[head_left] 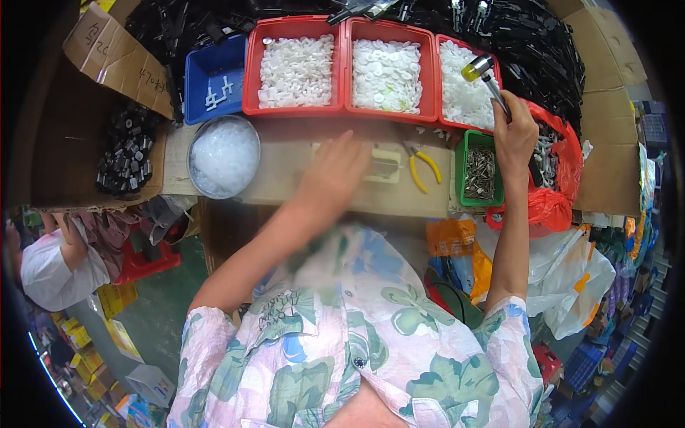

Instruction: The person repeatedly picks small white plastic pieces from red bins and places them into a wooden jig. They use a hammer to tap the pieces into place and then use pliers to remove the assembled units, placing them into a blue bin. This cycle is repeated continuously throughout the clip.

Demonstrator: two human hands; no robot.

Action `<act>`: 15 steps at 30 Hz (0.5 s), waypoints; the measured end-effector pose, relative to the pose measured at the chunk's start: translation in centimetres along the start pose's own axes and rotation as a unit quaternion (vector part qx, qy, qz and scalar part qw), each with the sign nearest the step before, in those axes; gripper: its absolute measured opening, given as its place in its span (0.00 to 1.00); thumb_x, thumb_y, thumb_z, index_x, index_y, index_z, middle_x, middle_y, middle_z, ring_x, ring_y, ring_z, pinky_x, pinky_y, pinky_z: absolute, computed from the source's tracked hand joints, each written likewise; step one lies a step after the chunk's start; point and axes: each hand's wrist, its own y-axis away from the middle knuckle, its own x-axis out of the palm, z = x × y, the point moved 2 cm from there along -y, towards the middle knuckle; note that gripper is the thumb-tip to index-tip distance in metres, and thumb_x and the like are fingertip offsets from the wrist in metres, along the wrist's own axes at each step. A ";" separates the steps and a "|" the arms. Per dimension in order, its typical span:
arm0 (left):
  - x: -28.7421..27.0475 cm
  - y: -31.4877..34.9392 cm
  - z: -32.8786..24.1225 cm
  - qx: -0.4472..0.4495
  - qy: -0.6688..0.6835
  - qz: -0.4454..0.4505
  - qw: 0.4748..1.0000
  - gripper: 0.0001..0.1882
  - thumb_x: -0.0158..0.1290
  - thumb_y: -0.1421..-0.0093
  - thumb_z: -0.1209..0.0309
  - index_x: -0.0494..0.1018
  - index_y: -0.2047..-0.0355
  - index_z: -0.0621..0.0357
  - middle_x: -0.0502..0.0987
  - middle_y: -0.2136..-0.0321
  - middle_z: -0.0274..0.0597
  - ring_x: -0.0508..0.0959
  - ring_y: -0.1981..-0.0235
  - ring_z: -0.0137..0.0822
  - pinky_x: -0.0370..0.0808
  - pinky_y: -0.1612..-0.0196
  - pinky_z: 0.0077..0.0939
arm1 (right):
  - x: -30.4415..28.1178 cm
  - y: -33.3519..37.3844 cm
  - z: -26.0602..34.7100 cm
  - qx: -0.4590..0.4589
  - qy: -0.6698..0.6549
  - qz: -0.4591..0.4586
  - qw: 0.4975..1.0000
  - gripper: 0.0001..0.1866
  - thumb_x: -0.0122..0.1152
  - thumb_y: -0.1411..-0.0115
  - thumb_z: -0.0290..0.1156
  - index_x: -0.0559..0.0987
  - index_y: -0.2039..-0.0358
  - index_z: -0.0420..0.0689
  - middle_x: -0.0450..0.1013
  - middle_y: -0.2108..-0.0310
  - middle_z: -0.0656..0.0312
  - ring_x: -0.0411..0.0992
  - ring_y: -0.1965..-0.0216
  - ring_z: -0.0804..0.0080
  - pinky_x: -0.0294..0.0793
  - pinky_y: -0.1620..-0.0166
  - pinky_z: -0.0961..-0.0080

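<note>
My right hand (515,134) is closed round the handle of a small hammer (477,68) with a yellow, see-through head. It is raised at the right, over the far edge of a green tray of small metal pins (479,173). My left hand (338,170), smeared by motion, is over the middle of the worktop, beside a flat cream-coloured block (385,167) with a dark recess. Part of that block is hidden by the hand, and I cannot make out whether the fingers hold anything. Yellow-handled pliers (424,168) lie just right of the block.
Red trays of small white plastic parts (296,71) line the back, beside a blue tray (214,64). A round metal bowl (224,157) stands left. Dark parts (127,153) fill a cardboard box (114,60). Black pieces (528,43) are heaped behind; a red bag (560,192) is at right.
</note>
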 end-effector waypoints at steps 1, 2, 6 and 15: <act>0.2 -0.2 0.1 0.006 0.015 0.009 1.000 0.23 0.58 0.43 0.78 0.71 0.46 0.69 0.76 0.50 0.56 0.72 0.40 0.55 0.70 0.42 0.48 | 0.4 -0.1 -1.0 0.002 0.016 -0.003 1.000 0.10 0.62 0.39 0.28 0.81 0.57 0.41 0.76 0.67 0.50 0.76 0.67 0.49 0.74 0.65 0.58; 0.3 -0.2 0.3 0.010 0.030 0.006 0.999 0.23 0.58 0.43 0.78 0.72 0.46 0.69 0.75 0.50 0.56 0.72 0.41 0.55 0.70 0.42 0.48 | 0.7 -0.1 -1.8 0.003 0.032 -0.006 0.999 0.10 0.62 0.39 0.28 0.81 0.57 0.41 0.76 0.67 0.51 0.76 0.65 0.49 0.74 0.63 0.58; -0.1 -0.6 0.5 -0.008 0.103 -0.012 0.995 0.23 0.58 0.45 0.82 0.72 0.47 0.69 0.75 0.52 0.55 0.75 0.46 0.53 0.71 0.44 0.44 | 2.3 0.3 -3.6 0.008 0.050 0.006 0.999 0.10 0.62 0.39 0.28 0.80 0.57 0.40 0.75 0.65 0.52 0.75 0.61 0.50 0.73 0.59 0.57; -5.5 -1.6 1.1 -0.142 0.380 -0.094 0.909 0.18 0.55 0.41 0.88 0.71 0.50 0.67 0.66 0.53 0.40 0.77 0.51 0.33 0.73 0.46 0.26 | -1.0 6.1 7.1 -0.068 -0.132 0.178 0.973 0.13 0.66 0.46 0.22 0.75 0.60 0.38 0.71 0.59 0.48 0.74 0.57 0.49 0.74 0.55 0.58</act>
